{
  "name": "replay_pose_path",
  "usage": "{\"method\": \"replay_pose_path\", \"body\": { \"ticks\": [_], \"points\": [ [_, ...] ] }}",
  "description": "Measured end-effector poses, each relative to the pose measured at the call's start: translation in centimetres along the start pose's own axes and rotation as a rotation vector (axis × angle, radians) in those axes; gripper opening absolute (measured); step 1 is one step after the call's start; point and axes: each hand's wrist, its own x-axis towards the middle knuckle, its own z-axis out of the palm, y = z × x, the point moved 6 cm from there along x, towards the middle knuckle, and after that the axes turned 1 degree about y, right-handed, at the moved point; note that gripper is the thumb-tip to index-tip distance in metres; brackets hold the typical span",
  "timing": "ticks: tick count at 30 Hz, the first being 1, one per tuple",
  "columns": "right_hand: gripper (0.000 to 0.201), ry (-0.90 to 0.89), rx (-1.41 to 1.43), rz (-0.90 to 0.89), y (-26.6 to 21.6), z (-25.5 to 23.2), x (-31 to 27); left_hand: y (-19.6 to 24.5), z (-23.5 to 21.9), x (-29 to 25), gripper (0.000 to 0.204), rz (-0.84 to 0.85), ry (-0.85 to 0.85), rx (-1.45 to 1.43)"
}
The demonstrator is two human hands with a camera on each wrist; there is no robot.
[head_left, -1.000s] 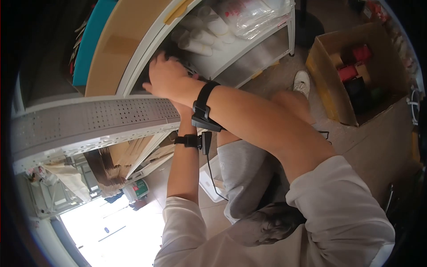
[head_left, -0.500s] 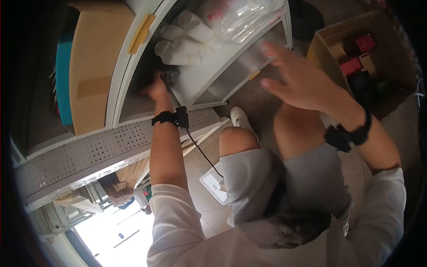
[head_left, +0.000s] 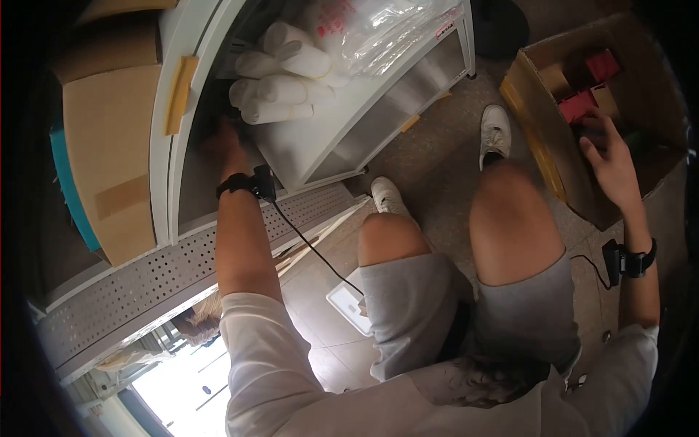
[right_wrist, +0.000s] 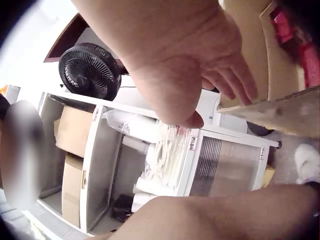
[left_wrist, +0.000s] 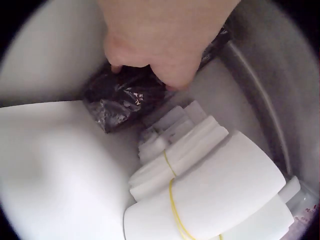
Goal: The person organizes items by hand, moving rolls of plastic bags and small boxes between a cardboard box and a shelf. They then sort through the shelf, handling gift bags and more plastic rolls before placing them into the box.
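Observation:
My left hand (head_left: 224, 149) reaches deep into the shelf compartment. In the left wrist view the hand (left_wrist: 155, 45) is over a package in shiny black plastic (left_wrist: 125, 97), its thumb and a finger on either side of the plastic; the other fingertips are hidden. Beside it lie rolls of white material (left_wrist: 210, 185) tied with yellow bands. My right hand (head_left: 615, 167) is over the near side of a cardboard box (head_left: 535, 138), fingers spread and loosely bent. Red packages (head_left: 579, 106) and dark items sit in that box. In the right wrist view the palm (right_wrist: 175, 65) holds nothing visible.
Clear plastic bags (head_left: 393, 36) lie beyond the white rolls on the shelf. A perforated metal edge (head_left: 145, 295) runs along the shelf front. My knees (head_left: 513, 226) are between shelf and box. A white tray (head_left: 349, 309) lies on the floor; a black fan (right_wrist: 89, 70) stands behind.
My right hand has left the shelf, swung right across my knees and come over the cardboard box. The left hand has stayed inside the shelf compartment while the head view shifted.

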Motion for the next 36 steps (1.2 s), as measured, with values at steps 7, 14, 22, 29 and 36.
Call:
{"method": "replay_pose_path", "body": {
  "ticks": [7,14,22,29,36],
  "points": [
    [0.053,0.029,-0.105,0.031,3.6,-0.4,-0.3,1.6,-0.9,-2.7,0.118,-0.066,0.109,-0.056],
    [0.055,0.015,-0.065,0.088,2.7,0.4,-1.1,3.6,-2.1,-6.0,0.112,0.102,0.196,-0.247],
    [0.056,-0.001,-0.082,0.119,2.9,0.2,-1.9,2.9,-1.3,-4.9,0.121,0.043,0.23,-0.047],
    [0.056,0.082,-0.19,0.109,4.9,-1.3,-1.8,2.0,-1.9,-3.1,0.123,-0.07,0.091,0.05],
    [0.065,0.051,-0.438,0.154,8.7,-1.6,-2.2,-3.0,1.6,3.7,0.121,0.032,0.121,0.149]
  ]
}}
